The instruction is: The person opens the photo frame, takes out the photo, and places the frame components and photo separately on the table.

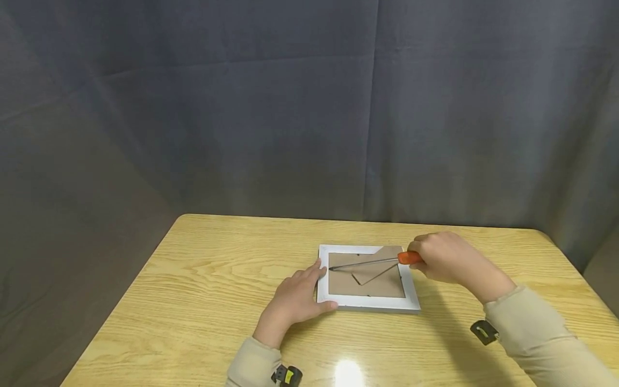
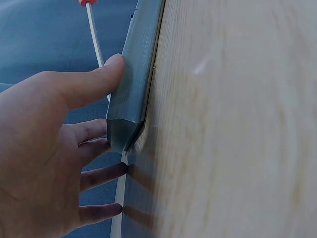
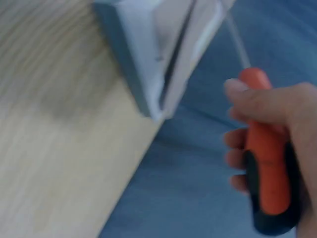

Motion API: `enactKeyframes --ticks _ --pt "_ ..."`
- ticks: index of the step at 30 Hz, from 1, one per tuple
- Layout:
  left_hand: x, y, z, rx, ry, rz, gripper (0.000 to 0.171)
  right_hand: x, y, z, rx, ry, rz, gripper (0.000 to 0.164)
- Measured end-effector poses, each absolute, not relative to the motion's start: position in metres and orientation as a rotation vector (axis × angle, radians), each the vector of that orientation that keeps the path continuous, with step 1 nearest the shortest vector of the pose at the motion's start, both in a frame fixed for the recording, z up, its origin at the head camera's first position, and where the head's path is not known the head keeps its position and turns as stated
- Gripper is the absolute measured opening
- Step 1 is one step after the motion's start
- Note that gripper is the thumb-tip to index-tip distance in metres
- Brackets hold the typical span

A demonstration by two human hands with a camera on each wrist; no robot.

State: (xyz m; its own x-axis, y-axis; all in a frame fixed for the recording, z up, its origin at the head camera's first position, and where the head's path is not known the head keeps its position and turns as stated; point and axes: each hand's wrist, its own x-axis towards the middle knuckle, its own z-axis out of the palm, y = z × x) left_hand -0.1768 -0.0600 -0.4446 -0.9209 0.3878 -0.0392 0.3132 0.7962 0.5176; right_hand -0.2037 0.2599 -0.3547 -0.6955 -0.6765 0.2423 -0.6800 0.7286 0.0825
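Observation:
A white picture frame [image 1: 367,303] lies face down, its brown backing board [image 1: 382,288] showing. A brown stand flap [image 1: 390,251] on the board reaches over the rim at the far right corner. My left hand [image 1: 297,295] grips the near left corner, thumb along the near side [image 2: 136,74] and fingers at the left side. In my right hand [image 1: 442,258] is a screwdriver, held by its orange and black handle [image 3: 267,163]. Its shaft [image 1: 365,263] crosses low over the board, the tip at the inner left edge near a small dark tab. Contact there cannot be made out.
The frame rests on a light wood-grain table [image 1: 193,279], towards its right half. A dark grey curtain [image 1: 290,134] hangs behind the table's far edge. Each sleeve has a small black device near the wrist.

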Motion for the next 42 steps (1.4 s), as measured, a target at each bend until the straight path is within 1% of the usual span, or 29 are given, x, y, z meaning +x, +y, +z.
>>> enactKeyframes --ticks 3,9,14,18,24,31,38,42 --pt "-0.177 -0.059 -0.446 0.558 2.848 0.786 0.084 -0.205 0.266 -0.365 1.069 -2.652 0.03 0.03" --pt "-0.178 -0.059 -0.448 0.556 2.854 0.784 0.083 -0.207 0.279 -0.392 1.03 -2.633 0.1 0.021" --pt "-0.178 -0.058 -0.447 0.56 2.848 0.794 0.083 -0.209 0.288 -0.41 1.049 -2.56 0.117 0.023" --pt "-0.177 -0.058 -0.447 0.575 2.839 0.798 0.083 -0.209 0.288 -0.411 1.099 -2.502 0.126 0.023" --pt "-0.177 -0.06 -0.446 0.615 2.827 0.814 0.082 -0.209 0.272 -0.38 1.139 -2.498 0.063 0.026" --pt "-0.175 -0.059 -0.444 0.609 2.812 0.841 0.083 -0.203 0.241 -0.336 1.133 -2.568 -0.122 0.036" --pt "-0.174 -0.058 -0.443 0.601 2.798 0.861 0.081 -0.202 0.213 -0.304 1.13 -2.621 -0.339 0.034" --pt "-0.174 -0.058 -0.444 0.603 2.797 0.862 0.081 -0.205 0.198 -0.29 1.159 -2.607 -0.44 0.038"
